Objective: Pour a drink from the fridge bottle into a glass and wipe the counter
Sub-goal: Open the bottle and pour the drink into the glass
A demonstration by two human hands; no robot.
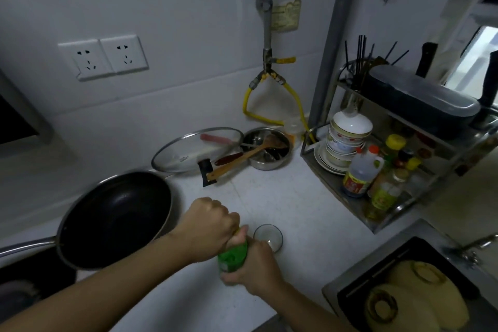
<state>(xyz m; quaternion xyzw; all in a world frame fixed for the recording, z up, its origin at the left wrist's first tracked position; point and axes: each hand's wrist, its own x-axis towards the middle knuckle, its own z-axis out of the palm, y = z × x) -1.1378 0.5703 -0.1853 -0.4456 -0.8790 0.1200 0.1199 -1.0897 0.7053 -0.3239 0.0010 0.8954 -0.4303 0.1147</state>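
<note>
A green bottle [232, 256] stands on the white counter [296, 205] near its front edge. My left hand [208, 226] is closed over the bottle's top, hiding the cap. My right hand [256, 267] grips the bottle's body from the right. A small clear glass [268, 237] stands upright on the counter just right of and behind the bottle, close to my right hand's fingers. It looks empty.
A black frying pan [116, 218] sits at the left on the stove. Behind are a glass lid [196, 149] and a steel bowl [266, 148] with a wooden spatula. A rack [390, 170] with bowls and condiment bottles stands right. The sink [404, 291] holds yellow dishes.
</note>
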